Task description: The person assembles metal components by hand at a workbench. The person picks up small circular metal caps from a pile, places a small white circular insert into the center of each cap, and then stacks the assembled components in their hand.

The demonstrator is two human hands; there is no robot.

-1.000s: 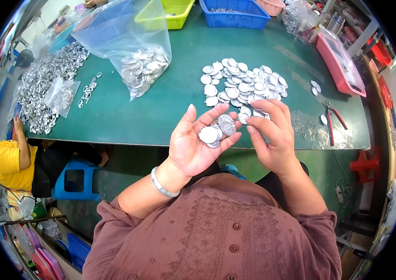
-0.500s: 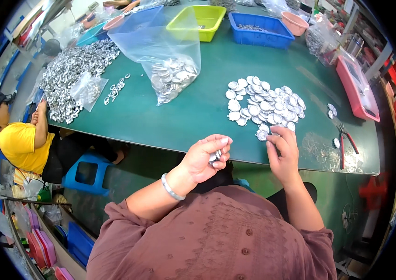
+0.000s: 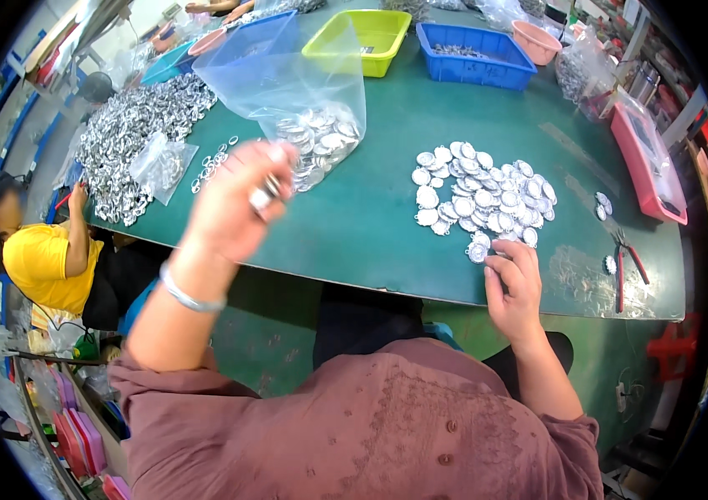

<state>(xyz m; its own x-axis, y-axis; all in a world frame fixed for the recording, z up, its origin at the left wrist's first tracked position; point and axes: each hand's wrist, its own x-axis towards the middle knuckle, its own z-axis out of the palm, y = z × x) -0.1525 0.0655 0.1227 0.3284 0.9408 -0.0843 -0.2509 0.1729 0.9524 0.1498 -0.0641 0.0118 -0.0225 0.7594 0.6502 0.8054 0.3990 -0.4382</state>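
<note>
I see the left hand [image 3: 241, 200] above the near left part of the green-topped desk [image 3: 387, 225], its fingers curled around small, silver-coloured metal pieces [image 3: 267, 197]; blur prevents me from counting them. Just beyond these fingers lies a clear plastic bag [image 3: 308, 92], partly filled with round silver discs. To their left I note loose oval metal rings [image 3: 220, 158], and farther left a large heap of shiny silver metal parts [image 3: 133, 125].

The right hand [image 3: 516, 287] is at the desk's near edge, its fingers bent and slightly parted at the closest discs; I cannot tell whether they grip one. Directly beyond these fingertips spreads a pile of flat, round silver medallions with scalloped rims [image 3: 483, 196]. To the right of the same fingers I find red-handled metal pliers [image 3: 620, 283], with a single medallion [image 3: 610, 265] just beside them. A pink plastic tray [image 3: 630, 162] lies farther right, and a blue rectangular plastic bin [image 3: 475, 73] stands well beyond the pile.
</note>
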